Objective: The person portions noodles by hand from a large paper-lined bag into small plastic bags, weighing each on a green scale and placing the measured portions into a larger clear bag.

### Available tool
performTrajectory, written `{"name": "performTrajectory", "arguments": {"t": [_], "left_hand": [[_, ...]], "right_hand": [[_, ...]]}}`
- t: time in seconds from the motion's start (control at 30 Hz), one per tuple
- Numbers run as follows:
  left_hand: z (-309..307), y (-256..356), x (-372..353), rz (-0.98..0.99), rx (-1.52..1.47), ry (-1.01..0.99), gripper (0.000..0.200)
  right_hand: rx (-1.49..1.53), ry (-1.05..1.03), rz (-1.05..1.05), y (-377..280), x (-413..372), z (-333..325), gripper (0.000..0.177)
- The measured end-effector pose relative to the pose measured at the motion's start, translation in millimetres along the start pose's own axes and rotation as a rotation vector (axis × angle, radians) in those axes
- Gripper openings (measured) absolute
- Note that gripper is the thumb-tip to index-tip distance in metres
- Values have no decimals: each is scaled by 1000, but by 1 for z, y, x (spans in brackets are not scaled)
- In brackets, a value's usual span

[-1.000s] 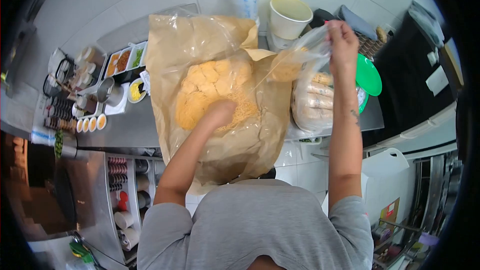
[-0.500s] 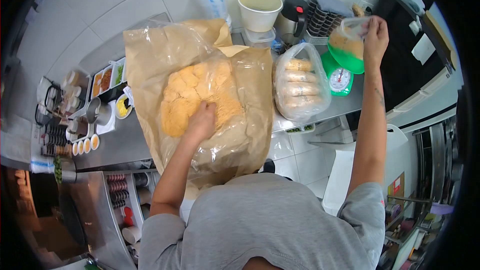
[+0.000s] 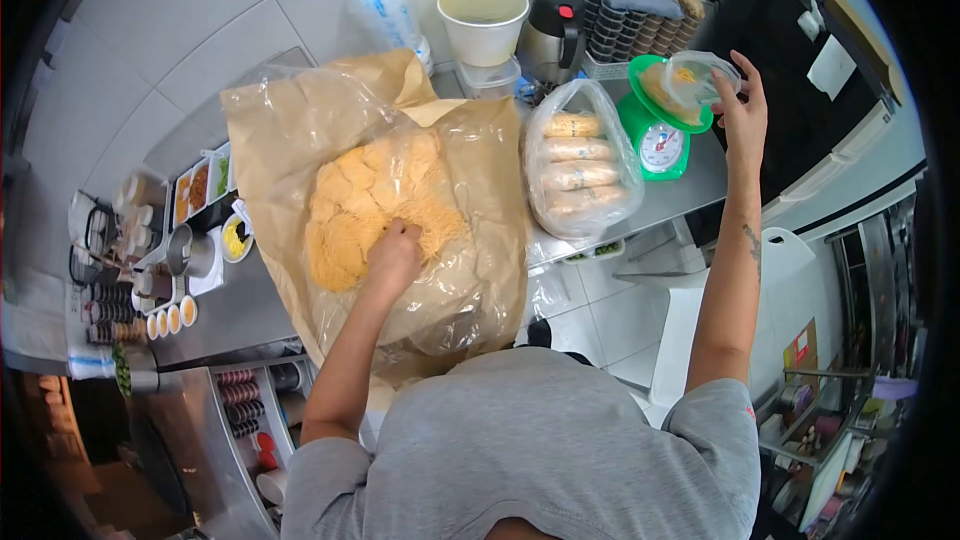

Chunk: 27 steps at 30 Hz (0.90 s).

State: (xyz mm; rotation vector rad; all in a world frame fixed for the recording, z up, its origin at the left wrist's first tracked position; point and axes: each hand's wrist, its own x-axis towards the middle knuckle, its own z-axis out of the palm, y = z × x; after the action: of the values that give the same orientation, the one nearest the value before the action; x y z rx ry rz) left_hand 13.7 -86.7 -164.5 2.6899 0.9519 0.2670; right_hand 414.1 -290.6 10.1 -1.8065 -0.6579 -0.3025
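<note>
Thin orange-yellow noodles (image 3: 360,200) lie in a mound inside a clear plastic liner over brown paper (image 3: 480,170). My left hand (image 3: 395,258) is at the near right of the mound, its fingers closed on some noodle strands. A clear plastic bag (image 3: 690,85) with a portion of noodles rests tilted on the green pan of a dial kitchen scale (image 3: 660,148). My right hand (image 3: 742,112) is at the bag's mouth, thumb and fingers apart, with a fingertip at the plastic edge.
Right of the paper sits a clear bag of packed noodle portions (image 3: 583,165). Behind stand a white bucket (image 3: 482,25) and a steel jug (image 3: 552,35). At left are topping trays (image 3: 200,185), a steel pot (image 3: 190,250) and small cups (image 3: 172,320). A dark fridge (image 3: 780,60) borders the right.
The bag has gone from hanging upright in my right hand to lying tilted on the scale pan, and those fingers have spread. My left hand stays in the noodles. The view has shifted slightly.
</note>
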Motion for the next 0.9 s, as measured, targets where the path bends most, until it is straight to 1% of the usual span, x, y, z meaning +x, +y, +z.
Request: {"name": "performTrajectory", "arguments": {"t": [0.13,0.23,0.33,0.37,0.47,0.5,0.57,0.63,0.67,0.77,0.8,0.87,0.9], "left_hand": [[-5,-1,0,-9,-45,25,12],[-4,-3,-4,-19,-59,34,12],[2,-9,-7,-5,-76,43,12],[5,-10,-7,2,-84,46,13],[8,-8,-11,1,-31,12,15],[6,-9,-11,-9,-37,9,16],[-3,-9,-10,-24,-48,0,18],[-21,-4,-5,-45,-31,53,19],[-32,0,-2,-51,-22,78,20],[-74,18,5,167,-363,283,23],[-93,29,6,238,-452,306,23],[-122,56,9,372,-631,354,24],[-123,66,12,451,-555,374,22]], "right_hand": [[-49,-15,28,2,5,1,52],[-56,-18,54,5,12,4,48],[70,-70,16,24,28,10,35],[183,-108,17,34,36,14,23],[301,-63,-140,10,40,30,20],[279,-97,-102,-21,28,32,20],[448,-162,-100,-42,25,46,19],[589,-208,-131,-69,11,60,19],[638,-247,-77,-79,1,68,18],[744,-362,97,-96,-38,91,14],[756,-400,159,-97,-56,101,12],[787,-555,292,-88,-94,124,10],[788,-621,385,-86,-115,134,10]]}}
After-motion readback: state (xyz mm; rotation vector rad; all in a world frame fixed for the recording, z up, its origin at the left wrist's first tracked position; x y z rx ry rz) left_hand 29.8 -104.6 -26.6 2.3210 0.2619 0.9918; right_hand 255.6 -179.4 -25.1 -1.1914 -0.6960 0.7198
